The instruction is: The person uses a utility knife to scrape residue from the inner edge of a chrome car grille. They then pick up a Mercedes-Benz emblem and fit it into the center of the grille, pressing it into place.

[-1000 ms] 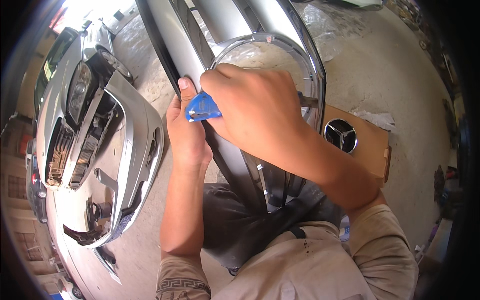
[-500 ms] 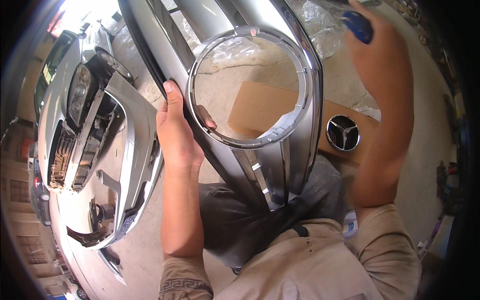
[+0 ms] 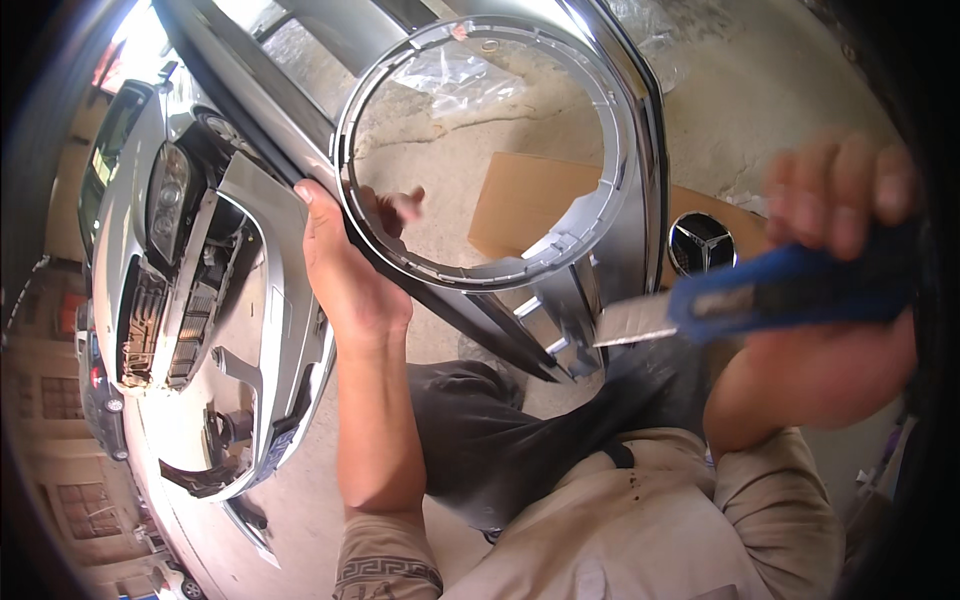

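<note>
Grille (image 3: 645, 215) of glossy silver-grey plastic with bright chrome and black edging stands slanted in front of you, its long slats running up past a large, round, grey plastic ring (image 3: 460, 275). That ring is built into it and frames an open hole; small tabs line its inner rim, a reddish spot marks its top, and a paler, shiny patch shows at its lower right.

Your left hand (image 3: 355, 275), at the ring's lower left, is closed around the grille's edge: thumb in front, fingertips behind, visible through the hole. Your right hand (image 3: 845, 195), blurred, is to the right of the ring with its fingers curled over a blue plastic utility knife (image 3: 790, 290); you have hold of it, though how tightly cannot be told. Its grey metal blade (image 3: 640, 320) is out, pointing left, below and right of the ring.

Through the ring you see brown cardboard (image 3: 530, 205) and crumpled clear plastic film (image 3: 460, 80) on the floor. Just right of the ring lies a round black badge (image 3: 702, 243) with a chrome rim and three-pointed star. Well left of the ring are a silver car (image 3: 130, 230) with its front opened up and a detached silver bumper (image 3: 275, 330).
</note>
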Available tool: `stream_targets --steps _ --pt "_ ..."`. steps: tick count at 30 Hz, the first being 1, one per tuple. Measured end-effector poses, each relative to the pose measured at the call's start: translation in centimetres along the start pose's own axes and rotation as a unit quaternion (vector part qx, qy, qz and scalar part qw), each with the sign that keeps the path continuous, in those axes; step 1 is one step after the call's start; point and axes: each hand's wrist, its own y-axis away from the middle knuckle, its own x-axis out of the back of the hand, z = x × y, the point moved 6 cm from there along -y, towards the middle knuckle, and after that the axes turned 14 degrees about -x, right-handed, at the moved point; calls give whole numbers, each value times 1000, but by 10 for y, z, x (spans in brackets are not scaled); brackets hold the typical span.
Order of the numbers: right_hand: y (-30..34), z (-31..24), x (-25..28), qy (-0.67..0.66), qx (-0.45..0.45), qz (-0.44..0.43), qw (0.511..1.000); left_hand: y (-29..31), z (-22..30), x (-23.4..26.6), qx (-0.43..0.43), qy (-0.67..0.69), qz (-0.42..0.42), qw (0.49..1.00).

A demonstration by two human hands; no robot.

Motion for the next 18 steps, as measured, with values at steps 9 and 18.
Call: stream_targets --steps 9,18 --pt "27 42 -16 92 -89 56 990 -6 16 5 -61 54 -49 995" --pt "1 71 -71 363 -99 -79 923 -3 19 4 -77 53 -9 996"
